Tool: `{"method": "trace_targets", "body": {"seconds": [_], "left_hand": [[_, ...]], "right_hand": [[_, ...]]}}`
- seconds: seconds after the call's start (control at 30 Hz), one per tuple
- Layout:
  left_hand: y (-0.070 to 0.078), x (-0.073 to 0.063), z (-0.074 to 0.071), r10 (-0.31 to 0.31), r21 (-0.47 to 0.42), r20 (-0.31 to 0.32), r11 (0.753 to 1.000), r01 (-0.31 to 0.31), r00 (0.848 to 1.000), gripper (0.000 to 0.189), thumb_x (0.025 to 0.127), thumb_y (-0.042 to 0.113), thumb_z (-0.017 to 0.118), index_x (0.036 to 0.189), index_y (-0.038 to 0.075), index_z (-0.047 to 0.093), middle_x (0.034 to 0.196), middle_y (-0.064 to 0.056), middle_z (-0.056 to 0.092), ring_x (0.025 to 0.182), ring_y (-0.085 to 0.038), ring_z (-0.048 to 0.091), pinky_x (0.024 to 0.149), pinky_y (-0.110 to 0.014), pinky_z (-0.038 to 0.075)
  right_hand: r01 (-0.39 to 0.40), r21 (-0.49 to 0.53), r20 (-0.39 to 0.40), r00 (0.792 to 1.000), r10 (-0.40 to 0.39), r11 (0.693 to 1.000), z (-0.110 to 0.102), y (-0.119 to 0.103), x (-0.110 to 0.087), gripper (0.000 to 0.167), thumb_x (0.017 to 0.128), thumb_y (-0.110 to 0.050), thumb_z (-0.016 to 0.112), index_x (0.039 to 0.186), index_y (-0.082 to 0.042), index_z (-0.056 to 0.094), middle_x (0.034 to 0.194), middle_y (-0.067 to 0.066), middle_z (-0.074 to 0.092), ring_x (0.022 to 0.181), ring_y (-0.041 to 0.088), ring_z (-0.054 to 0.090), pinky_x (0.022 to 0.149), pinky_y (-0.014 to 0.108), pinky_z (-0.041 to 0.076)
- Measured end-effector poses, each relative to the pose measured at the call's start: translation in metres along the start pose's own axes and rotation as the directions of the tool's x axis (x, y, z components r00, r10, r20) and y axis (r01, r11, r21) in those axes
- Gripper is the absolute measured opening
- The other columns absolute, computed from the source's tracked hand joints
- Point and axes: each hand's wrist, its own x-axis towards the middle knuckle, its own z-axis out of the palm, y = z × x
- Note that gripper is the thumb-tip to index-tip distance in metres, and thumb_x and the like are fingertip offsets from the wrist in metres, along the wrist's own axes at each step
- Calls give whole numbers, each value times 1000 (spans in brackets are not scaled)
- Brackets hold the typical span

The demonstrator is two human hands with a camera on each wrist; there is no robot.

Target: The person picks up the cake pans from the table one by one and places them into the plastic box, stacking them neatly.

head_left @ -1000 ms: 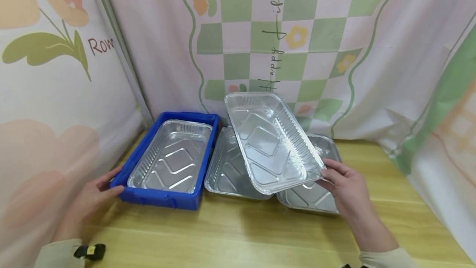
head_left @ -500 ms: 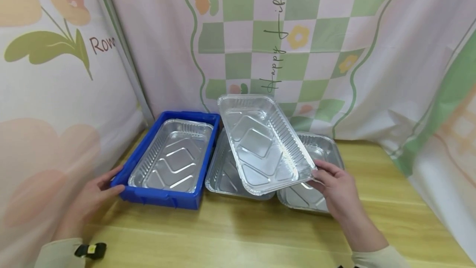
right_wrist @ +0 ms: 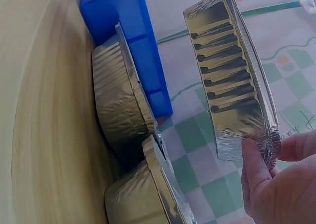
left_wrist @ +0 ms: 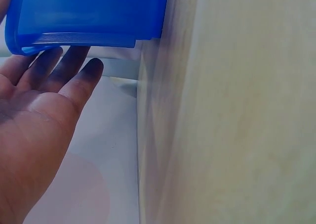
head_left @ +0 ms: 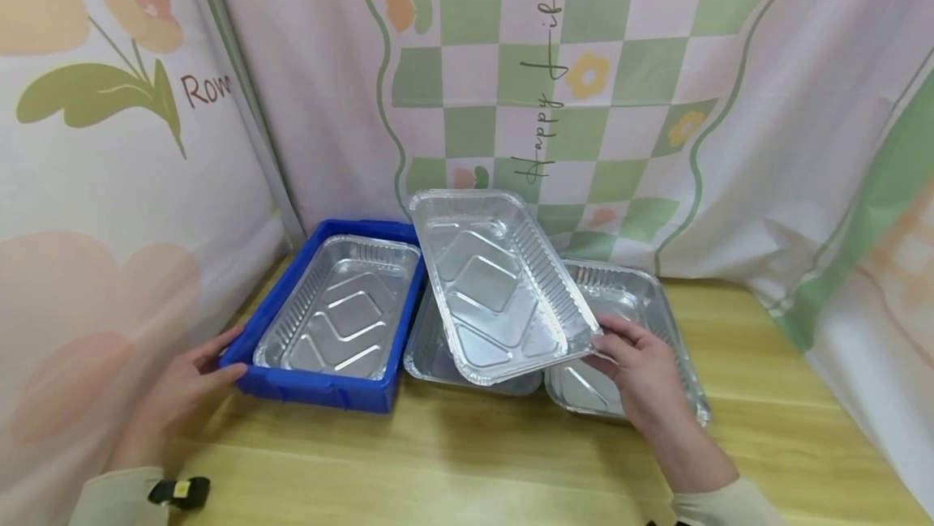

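My right hand (head_left: 642,372) pinches the near right corner of a foil tray (head_left: 485,283), thumb on the rim and fingers against the outer wall in the right wrist view. The tray is raised and tilted, its far end up. It overlaps a second foil tray (head_left: 430,348) and part of a third foil tray (head_left: 667,307), both on the table. At the left, a blue plastic bin (head_left: 321,392) holds another foil tray (head_left: 353,307). My left hand (head_left: 182,388) holds the bin's near left corner, thumb at the front and fingers along the side.
A wood-grain table (head_left: 438,461) lies under everything. Patterned cloth (head_left: 474,7) hangs behind the trays, and more cloth (head_left: 73,186) closes off the left side beside the bin. The two table trays stand side by side, right of the bin.
My right hand has carried the tilted foil tray leftward, so its far corner now overlaps the bin's far right rim. More of the right-hand tray shows. The left hand stays at the bin.
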Motion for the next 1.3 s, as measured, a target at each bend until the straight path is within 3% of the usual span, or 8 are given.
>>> {"method": "trace_targets", "body": {"seconds": [0.17, 0.57, 1.03, 1.3], "left_hand": [[-4, 0, 0, 11, -44, 1, 999, -11, 1000, 64, 95, 13, 67, 149, -1, 35, 142, -31, 41, 105, 15, 45, 83, -8, 42], [-4, 1, 3, 34, -58, -12, 998, -35, 999, 63, 94, 12, 67, 148, -2, 37, 140, -31, 43, 105, 11, 50, 83, -9, 44], [-6, 2, 2, 15, -54, -14, 998, -16, 1000, 64, 94, 12, 67, 148, -2, 36, 139, -30, 45, 102, 10, 51, 81, -11, 45], [-5, 2, 2, 1, -24, -3, 1000, -1, 1000, 65, 95, 17, 67, 149, 1, 36, 140, -30, 45, 103, 12, 49, 82, -10, 43]], "right_hand": [[-2, 6, 5, 1000, 2, 1000, 8, 1, 1, 26, 89, 13, 57, 115, 11, 58, 101, 9, 66, 91, 20, 67, 83, 38, 56], [-13, -16, 2, 1000, 13, 1000, 23, 5, 2, 25, 88, 15, 55, 112, 9, 55, 96, 8, 64, 87, 18, 66, 81, 36, 57], [-66, -48, -12, 998, 65, 997, 41, 11, 5, 35, 89, 14, 53, 123, 15, 45, 102, 10, 63, 92, 19, 65, 86, 37, 55], [-70, -35, -14, 997, 70, 997, 55, 12, 4, 36, 87, 15, 53, 123, 14, 47, 98, 9, 61, 88, 17, 63, 84, 37, 56]]}}
